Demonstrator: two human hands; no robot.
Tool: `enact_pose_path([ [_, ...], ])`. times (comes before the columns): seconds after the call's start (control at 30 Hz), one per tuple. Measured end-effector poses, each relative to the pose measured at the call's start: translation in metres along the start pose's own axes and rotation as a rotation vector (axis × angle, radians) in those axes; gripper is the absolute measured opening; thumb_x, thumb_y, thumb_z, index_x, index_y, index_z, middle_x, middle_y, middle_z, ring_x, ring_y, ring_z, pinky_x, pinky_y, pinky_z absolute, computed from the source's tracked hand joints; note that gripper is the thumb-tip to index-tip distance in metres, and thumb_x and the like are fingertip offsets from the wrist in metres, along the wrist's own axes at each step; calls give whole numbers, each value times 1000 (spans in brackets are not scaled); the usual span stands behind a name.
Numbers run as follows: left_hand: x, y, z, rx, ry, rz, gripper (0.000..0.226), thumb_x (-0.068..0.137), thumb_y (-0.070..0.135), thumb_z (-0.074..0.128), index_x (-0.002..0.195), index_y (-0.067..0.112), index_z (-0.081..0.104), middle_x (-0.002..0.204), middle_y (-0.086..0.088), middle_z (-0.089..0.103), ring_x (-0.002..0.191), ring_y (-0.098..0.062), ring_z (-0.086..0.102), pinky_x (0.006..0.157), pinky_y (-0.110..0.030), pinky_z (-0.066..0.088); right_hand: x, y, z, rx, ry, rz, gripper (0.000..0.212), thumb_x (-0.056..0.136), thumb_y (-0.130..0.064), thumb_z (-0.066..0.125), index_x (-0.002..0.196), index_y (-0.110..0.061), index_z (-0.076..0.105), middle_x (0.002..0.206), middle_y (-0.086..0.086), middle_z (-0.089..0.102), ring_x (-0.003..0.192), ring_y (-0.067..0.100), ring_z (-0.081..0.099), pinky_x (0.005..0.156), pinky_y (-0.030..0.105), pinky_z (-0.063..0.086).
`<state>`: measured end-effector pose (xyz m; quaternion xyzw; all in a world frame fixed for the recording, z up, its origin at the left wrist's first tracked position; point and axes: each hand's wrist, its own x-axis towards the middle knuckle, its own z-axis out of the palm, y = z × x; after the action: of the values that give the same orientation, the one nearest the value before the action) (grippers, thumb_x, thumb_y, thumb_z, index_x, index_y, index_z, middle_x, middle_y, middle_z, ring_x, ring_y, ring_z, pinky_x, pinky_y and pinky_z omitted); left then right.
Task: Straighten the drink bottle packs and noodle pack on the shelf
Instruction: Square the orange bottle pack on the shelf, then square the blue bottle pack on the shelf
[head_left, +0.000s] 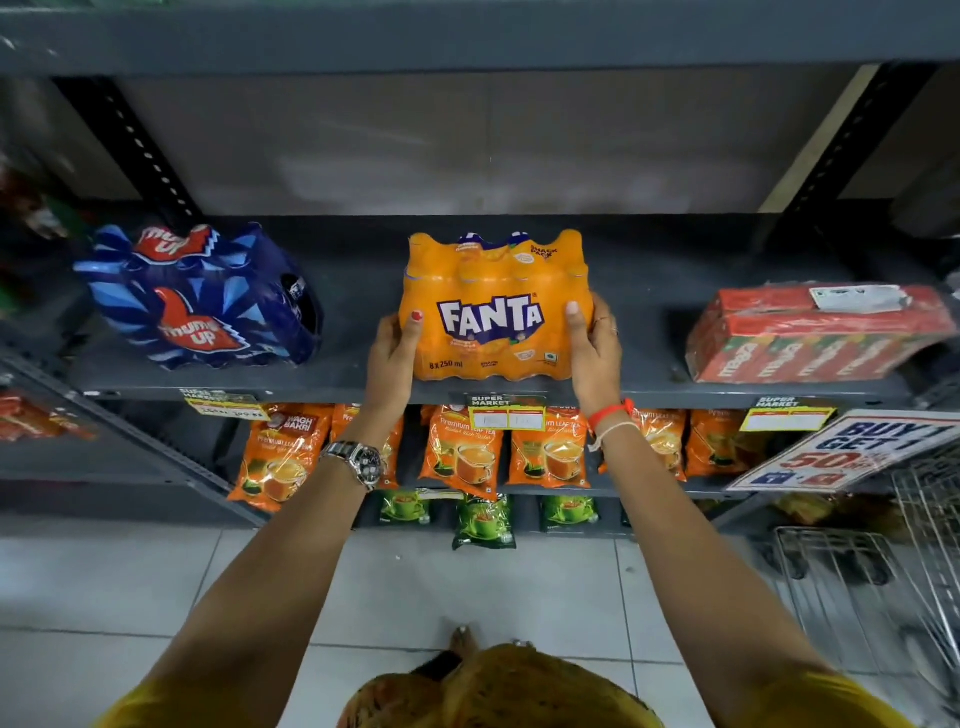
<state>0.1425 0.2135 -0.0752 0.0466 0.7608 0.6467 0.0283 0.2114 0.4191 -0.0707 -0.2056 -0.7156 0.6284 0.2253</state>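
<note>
I'm squaring up the Fanta pack (493, 306) mid-shelf (639, 387), left hand (392, 348) and right hand (595, 345) both gripping its sides. Next I'm guessing the tilted Thums Up pack (200, 301) on my left and the skewed red pack (821, 332) on my right need turning.

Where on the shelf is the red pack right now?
In the head view, the red pack lies at the right end of the grey shelf, right of the Fanta pack, skewed to the shelf edge.
</note>
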Motion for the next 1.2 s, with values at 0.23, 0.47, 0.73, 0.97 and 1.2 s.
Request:
enact_pose_path([
  [0.23, -23, -15, -29, -81, 128, 63, 45, 95, 36, 44, 135, 15, 40, 125, 9, 48, 112, 4, 48, 88, 0, 38, -47, 15, 23, 159, 361, -58, 46, 93, -33, 54, 129, -6, 44, 126, 3, 44, 116, 17, 53, 95, 24, 46],
  [0.47, -24, -52, -133, -138, 581, 72, 33, 96, 26, 42, 122, 5, 45, 111, -3, 48, 91, -1, 50, 83, -15, 43, -97, 31, 126, -12, 153, -197, 1, 92, -24, 52, 92, -24, 54, 91, 14, 57, 87, 25, 54, 78, 45, 47],
  [0.73, 55, -43, -299, -140, 477, 63, 22, 96, 30, 43, 114, 17, 39, 107, 4, 47, 101, -11, 46, 93, -22, 42, -75, -25, 288, 40, -264, -178, 43, 88, -35, 60, 123, -17, 46, 127, 11, 49, 121, 24, 50, 103, 37, 44],
  [0.97, 95, -43, -318, -69, 92, -53, 47, 94, 39, 44, 131, 10, 39, 124, -2, 55, 99, -8, 59, 74, -12, 51, -58, -30, 324, 107, -200, -84, 42, 90, -35, 58, 122, -11, 44, 127, 16, 50, 116, 26, 57, 79, 14, 55],
  [1.2, 97, -46, -329, -17, 63, 29, 31, 94, 35, 46, 117, 15, 44, 97, 11, 60, 75, 12, 62, 58, -4, 48, -73, -39, 329, 37, -143, -92, 42, 93, -36, 52, 125, -11, 42, 129, 13, 51, 115, 23, 58, 82, 20, 55],
])
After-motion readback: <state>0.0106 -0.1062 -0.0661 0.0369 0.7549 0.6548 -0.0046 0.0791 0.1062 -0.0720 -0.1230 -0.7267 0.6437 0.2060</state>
